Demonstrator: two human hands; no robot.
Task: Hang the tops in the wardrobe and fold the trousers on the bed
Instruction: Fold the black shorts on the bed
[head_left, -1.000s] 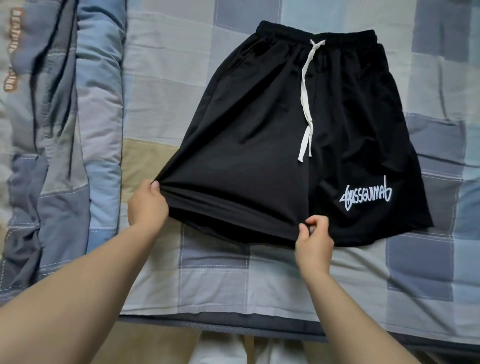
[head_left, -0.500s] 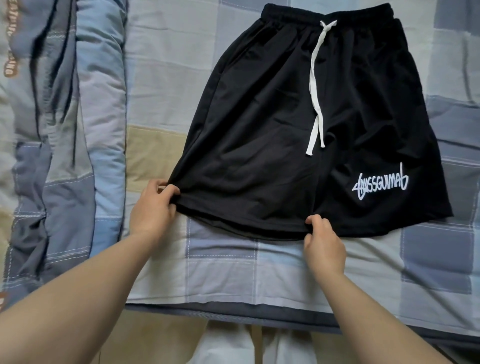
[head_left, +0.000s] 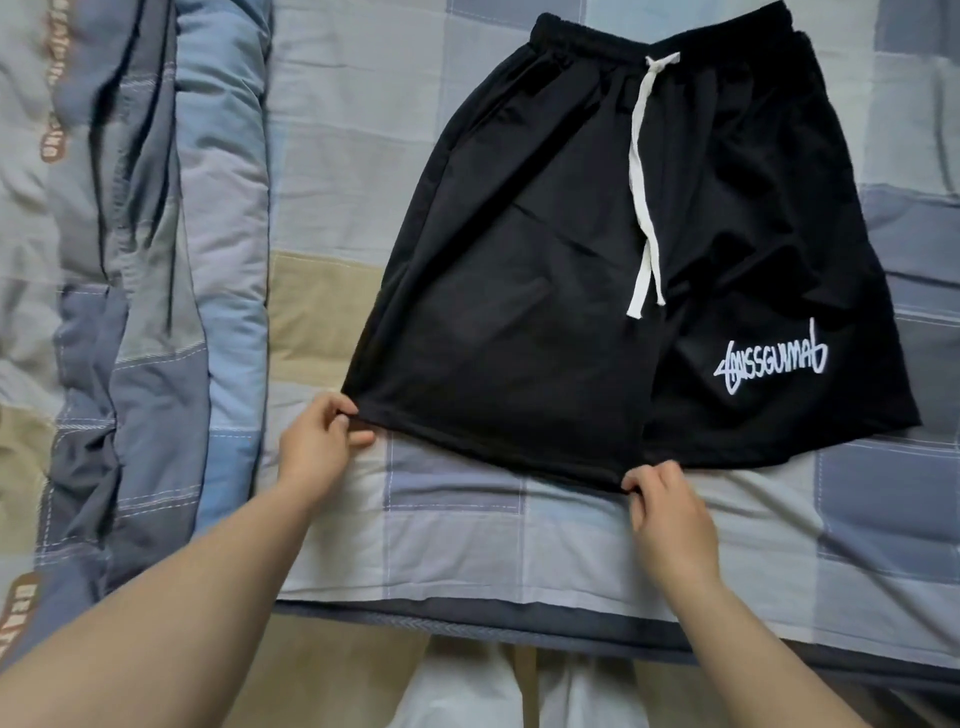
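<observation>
head view: black shorts (head_left: 597, 270) lie flat, front side up, on a checked bedsheet (head_left: 467, 540), waistband at the far edge, hems toward the person. white drawstring (head_left: 644, 208) runs down the middle of the front; white script print (head_left: 774, 369) sits on the right leg. left hand (head_left: 317, 447) pinches the outer hem corner of the left leg, thumb and fingers curled on the cloth. right hand (head_left: 670, 512) pinches the same leg's inner hem corner near the crotch, fingers narrow, closed on fabric. a rumpled patchwork quilt (head_left: 135, 260) lies bunched beside the shorts on the left, not touching them.
</observation>
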